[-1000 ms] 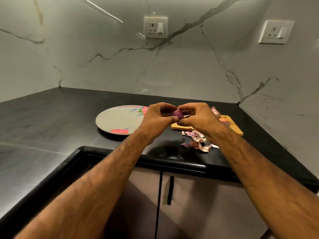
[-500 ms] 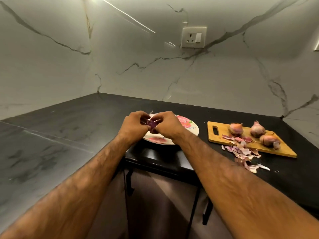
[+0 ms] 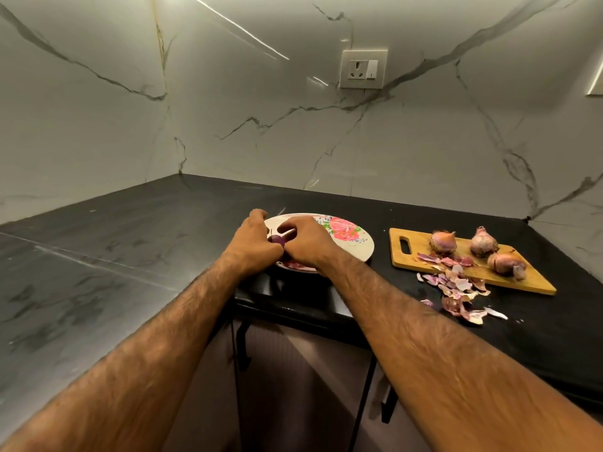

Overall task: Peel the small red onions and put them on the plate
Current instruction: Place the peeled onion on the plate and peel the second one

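The peeled onion point(image 3: 277, 240) is small, round, dark purple and shiny. There is one of it. It sits between the two hands, low over the near side of the plate point(image 3: 364, 247). The left hand point(image 3: 253, 244) curls its fingers round it from one side. The right hand point(image 3: 306, 244) pinches it from the other side. I cannot tell if it touches the plate.

There is one plate, pale with red flowers. One wooden cutting board point(image 3: 411, 261) lies to its right on the black counter point(image 3: 130, 256). Three onions with brown skin sit on the board: the left unpeeled onion point(image 3: 442, 242), the middle unpeeled onion point(image 3: 484, 243) and the right unpeeled onion point(image 3: 505, 263). One heap of onion peels point(image 3: 456, 285) spills off the board's near edge.
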